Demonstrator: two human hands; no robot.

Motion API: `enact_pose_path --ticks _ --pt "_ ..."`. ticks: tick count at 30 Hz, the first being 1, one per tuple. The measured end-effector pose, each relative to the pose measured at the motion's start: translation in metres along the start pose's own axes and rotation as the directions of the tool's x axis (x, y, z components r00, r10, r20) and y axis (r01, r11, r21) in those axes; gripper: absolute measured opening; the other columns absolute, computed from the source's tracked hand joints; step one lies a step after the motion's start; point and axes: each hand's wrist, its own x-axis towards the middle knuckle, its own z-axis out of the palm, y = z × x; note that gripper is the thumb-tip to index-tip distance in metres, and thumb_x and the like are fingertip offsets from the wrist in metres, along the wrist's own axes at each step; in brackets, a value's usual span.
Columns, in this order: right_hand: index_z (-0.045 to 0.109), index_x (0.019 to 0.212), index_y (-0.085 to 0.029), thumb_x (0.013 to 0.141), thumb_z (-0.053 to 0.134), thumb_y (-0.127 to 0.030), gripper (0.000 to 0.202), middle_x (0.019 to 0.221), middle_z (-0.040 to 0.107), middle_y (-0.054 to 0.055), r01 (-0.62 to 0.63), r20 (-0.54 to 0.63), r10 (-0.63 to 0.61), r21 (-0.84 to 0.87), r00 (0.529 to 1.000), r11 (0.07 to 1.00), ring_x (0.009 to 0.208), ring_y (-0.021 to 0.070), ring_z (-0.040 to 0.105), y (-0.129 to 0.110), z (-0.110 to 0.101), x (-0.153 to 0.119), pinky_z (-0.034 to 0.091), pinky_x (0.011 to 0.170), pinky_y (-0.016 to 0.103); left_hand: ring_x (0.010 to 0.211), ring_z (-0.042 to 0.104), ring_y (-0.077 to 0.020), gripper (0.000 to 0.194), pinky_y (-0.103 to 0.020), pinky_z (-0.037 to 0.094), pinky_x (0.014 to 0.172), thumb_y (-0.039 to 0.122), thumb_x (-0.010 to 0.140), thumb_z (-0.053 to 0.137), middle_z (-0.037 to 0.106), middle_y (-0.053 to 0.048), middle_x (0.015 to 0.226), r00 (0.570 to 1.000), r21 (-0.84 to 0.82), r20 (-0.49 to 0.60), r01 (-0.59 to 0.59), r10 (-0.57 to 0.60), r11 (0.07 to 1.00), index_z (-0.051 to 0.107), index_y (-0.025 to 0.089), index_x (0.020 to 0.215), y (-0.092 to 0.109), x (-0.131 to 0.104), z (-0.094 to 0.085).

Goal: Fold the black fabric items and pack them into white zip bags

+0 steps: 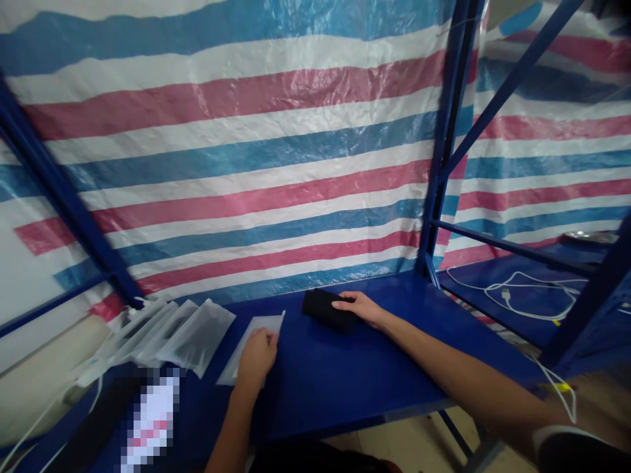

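My right hand is closed on the right end of a folded black cloth over the blue tabletop, thumb on top and fingers hidden behind. A translucent plastic bag lies flat to the left of the cloth. Over this bag is my left hand, its fingers curled together at the upper right part near the edge; the fingertips are partly hidden, and they seem to pinch the bag. Farther left, several similar translucent bags lie overlapped in a row, some with dark contents.
The blue metal table has upright posts and diagonal bars. Behind it hangs a striped plastic sheet. A black item and a pixelated patch are at front left. White cables lie on the neighbouring shelf at right.
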Motion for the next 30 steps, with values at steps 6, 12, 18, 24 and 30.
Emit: enact_pose_path --ticks 6,12,18,24,30 --pt "0.067 0.09 -0.019 0.076 0.083 -0.072 0.057 0.077 0.067 0.001 0.092 -0.253 -0.12 -0.12 0.96 0.989 0.068 0.0177 0.059 0.007 -0.015 0.011 0.047 0.064 0.03 0.1 0.072 -0.0228 0.014 -0.029 0.048 0.085 0.028 0.103 0.061 0.077 -0.008 0.107 0.995 -0.113 0.007 -0.093 0.095 0.989 0.072 0.02 0.103 0.063 0.049 0.038" --pt "0.07 0.109 -0.021 0.086 0.079 -0.062 0.048 0.104 0.071 0.006 0.204 -0.268 -0.474 -0.653 0.839 0.73 0.097 0.0273 0.067 0.013 -0.022 0.008 0.055 0.091 0.042 0.103 0.069 -0.022 0.022 -0.029 0.048 0.085 0.039 0.106 0.06 0.072 -0.008 0.119 0.989 -0.165 -0.017 -0.149 0.148 0.975 0.074 0.022 0.11 0.064 0.048 0.05" --pt "0.07 0.13 -0.023 0.101 0.07 -0.047 0.038 0.126 0.064 0.013 0.489 0.052 -0.689 -0.743 0.723 0.458 0.12 0.0306 0.063 0.008 -0.014 0.006 0.052 0.109 0.048 0.11 0.067 -0.0242 0.021 -0.031 0.048 0.093 0.038 0.102 0.065 0.07 -0.01 0.121 0.983 -0.165 -0.038 -0.182 0.178 0.969 0.075 0.021 0.11 0.057 0.036 0.047" --pt "0.068 0.136 -0.025 0.107 0.062 -0.032 0.031 0.139 0.064 0.014 0.554 0.223 -0.689 -0.776 0.689 0.302 0.13 0.0329 0.057 0.007 -0.021 0.008 0.045 0.116 0.056 0.11 0.067 -0.0245 0.017 -0.032 0.048 0.095 0.029 0.102 0.063 0.071 -0.011 0.12 0.988 -0.177 -0.03 -0.156 0.153 0.972 0.076 0.019 0.108 0.057 0.044 0.051" --pt "0.067 0.136 -0.023 0.105 0.063 -0.026 0.031 0.143 0.063 0.014 0.559 0.215 -0.652 -0.737 0.727 0.379 0.134 0.0296 0.056 0.015 -0.024 0.011 0.044 0.12 0.052 0.101 0.07 -0.0227 0.023 -0.031 0.049 0.092 0.035 0.103 0.063 0.073 -0.01 0.115 0.992 -0.197 -0.026 -0.124 0.121 0.973 0.079 0.019 0.106 0.048 0.049 0.05"
